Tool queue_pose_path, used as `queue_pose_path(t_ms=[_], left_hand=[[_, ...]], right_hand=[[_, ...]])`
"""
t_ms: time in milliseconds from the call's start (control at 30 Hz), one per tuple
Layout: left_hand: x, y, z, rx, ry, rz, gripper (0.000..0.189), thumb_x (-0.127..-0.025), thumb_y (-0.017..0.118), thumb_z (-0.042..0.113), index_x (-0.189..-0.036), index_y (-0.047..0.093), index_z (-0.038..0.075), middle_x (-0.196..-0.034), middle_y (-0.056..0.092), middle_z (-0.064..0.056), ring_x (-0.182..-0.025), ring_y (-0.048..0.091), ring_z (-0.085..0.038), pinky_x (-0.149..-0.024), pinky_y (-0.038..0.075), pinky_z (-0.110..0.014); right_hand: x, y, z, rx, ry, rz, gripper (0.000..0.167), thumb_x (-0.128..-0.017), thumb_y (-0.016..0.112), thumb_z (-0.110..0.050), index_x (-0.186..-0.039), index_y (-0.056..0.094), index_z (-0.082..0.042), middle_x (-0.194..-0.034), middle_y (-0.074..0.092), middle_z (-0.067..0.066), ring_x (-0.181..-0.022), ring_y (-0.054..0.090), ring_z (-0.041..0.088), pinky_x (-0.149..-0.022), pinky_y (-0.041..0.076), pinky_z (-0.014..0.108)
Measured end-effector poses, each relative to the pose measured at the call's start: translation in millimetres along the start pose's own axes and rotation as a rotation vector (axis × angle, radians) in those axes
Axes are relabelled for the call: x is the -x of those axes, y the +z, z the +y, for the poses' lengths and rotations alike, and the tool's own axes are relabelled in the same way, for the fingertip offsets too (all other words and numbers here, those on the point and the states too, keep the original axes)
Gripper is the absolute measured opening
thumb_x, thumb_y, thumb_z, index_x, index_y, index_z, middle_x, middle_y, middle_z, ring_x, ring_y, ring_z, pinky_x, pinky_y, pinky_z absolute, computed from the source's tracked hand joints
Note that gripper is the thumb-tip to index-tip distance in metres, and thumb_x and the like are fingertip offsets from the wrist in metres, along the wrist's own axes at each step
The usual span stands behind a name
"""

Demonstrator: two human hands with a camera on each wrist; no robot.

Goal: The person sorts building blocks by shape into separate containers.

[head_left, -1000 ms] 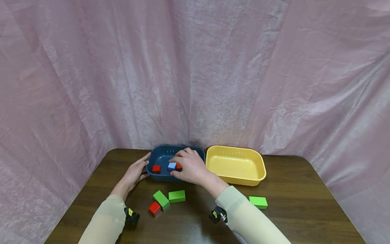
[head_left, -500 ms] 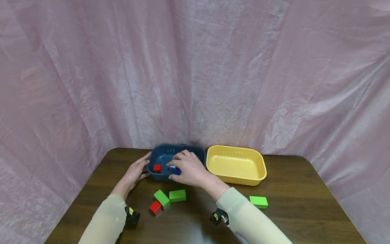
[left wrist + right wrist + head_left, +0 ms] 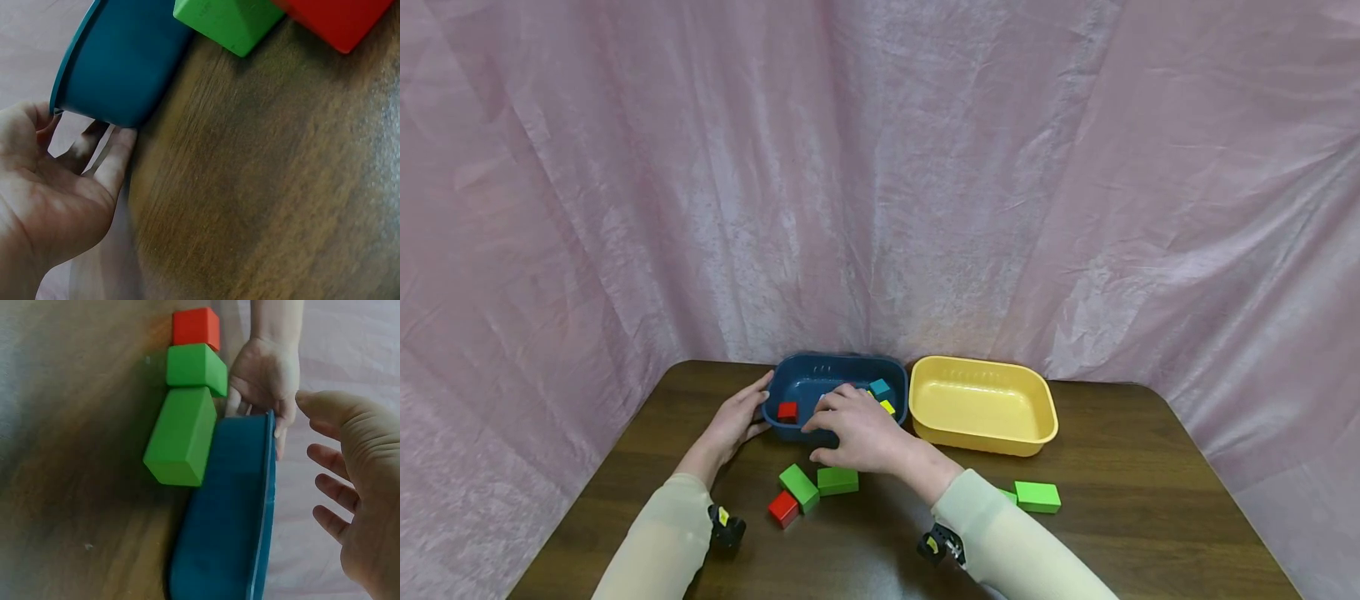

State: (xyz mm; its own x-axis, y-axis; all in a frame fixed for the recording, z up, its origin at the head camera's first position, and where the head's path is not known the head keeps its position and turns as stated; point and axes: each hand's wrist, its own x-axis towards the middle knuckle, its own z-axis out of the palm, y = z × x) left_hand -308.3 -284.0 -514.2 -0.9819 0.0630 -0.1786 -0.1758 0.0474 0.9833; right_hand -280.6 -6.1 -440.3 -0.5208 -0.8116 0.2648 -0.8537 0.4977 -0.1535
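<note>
At the left end of the blue bin (image 3: 797,375), my left hand (image 3: 733,425) rests its extended fingers against the wall, as the left wrist view also shows. My right hand (image 3: 861,433) is over the bin's front rim with fingers spread and nothing in them. Inside the bin lie a red block (image 3: 787,412), a teal block (image 3: 880,388) and a yellow piece (image 3: 887,407); the right hand hides part of the contents. On the table before the bin are a green block (image 3: 799,487), a second green block (image 3: 838,481) and a red block (image 3: 783,508).
A yellow bin (image 3: 1048,417) stands right beside the blue one. Farther right on the wooden table (image 3: 1150,517) lies a green block (image 3: 1037,497), with another green piece (image 3: 1008,495) partly behind the right sleeve. A pink curtain (image 3: 880,167) hangs behind.
My right hand has drawn back slightly toward the table's front and let go of a blue block inside the bin. Teal and yellow pieces now show past it. The left hand keeps its place.
</note>
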Motion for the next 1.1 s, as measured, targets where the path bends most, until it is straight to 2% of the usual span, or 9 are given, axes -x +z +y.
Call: queue_pose_path(t_ms=[233,533,700,867,1100], left_hand=[[0.5,1.5,0.4,-0.003,-0.021,0.004,0.053,-0.111,0.041,0.025,-0.163,0.03,0.028,-0.166,0.026,-0.015,-0.141,0.043,-0.037,-0.111,0.04,-0.05],[2.8,1.9,2.3,0.003,-0.002,-0.015,0.053,-0.112,0.041,0.026,-0.163,0.028,0.027,-0.165,0.026,-0.017,-0.14,0.044,-0.037,-0.11,0.042,-0.048],[3.7,4.0,2.8,0.004,-0.005,-0.009,0.053,-0.111,0.041,0.025,-0.163,0.029,0.026,-0.165,0.028,-0.017,-0.139,0.045,-0.037,-0.109,0.044,-0.047],[3.6,4.9,2.9,-0.007,-0.003,-0.009,0.053,-0.112,0.04,0.024,-0.164,0.028,0.025,-0.165,0.026,-0.017,-0.14,0.044,-0.037,-0.111,0.04,-0.05],[2.9,6.3,3.7,0.002,-0.003,-0.021,0.054,-0.112,0.038,0.023,-0.164,0.025,0.025,-0.166,0.023,-0.018,-0.141,0.042,-0.039,-0.112,0.038,-0.053]], right_hand=[[3.9,10,-10,-0.04,-0.077,-0.094,0.034,-0.09,0.077,-0.045,-0.12,0.077,-0.029,-0.121,0.065,-0.008,-0.117,0.049,0.013,-0.1,0.043,0.031],[5.3,26,-22,-0.062,-0.126,-0.172,0.035,-0.09,0.077,-0.047,-0.122,0.076,-0.033,-0.121,0.063,-0.013,-0.116,0.046,0.009,-0.097,0.042,0.022],[4.2,34,-29,-0.043,-0.15,-0.193,0.036,-0.09,0.076,-0.048,-0.124,0.075,-0.034,-0.123,0.062,-0.013,-0.116,0.046,0.008,-0.099,0.04,0.019],[3.0,42,-34,-0.012,-0.165,-0.186,0.035,-0.09,0.076,-0.048,-0.122,0.075,-0.034,-0.123,0.061,-0.013,-0.116,0.046,0.009,-0.102,0.038,0.019],[1.3,48,-37,0.03,-0.159,-0.2,0.034,-0.089,0.078,-0.047,-0.121,0.074,-0.036,-0.122,0.06,-0.013,-0.115,0.046,0.008,-0.101,0.039,0.019]])
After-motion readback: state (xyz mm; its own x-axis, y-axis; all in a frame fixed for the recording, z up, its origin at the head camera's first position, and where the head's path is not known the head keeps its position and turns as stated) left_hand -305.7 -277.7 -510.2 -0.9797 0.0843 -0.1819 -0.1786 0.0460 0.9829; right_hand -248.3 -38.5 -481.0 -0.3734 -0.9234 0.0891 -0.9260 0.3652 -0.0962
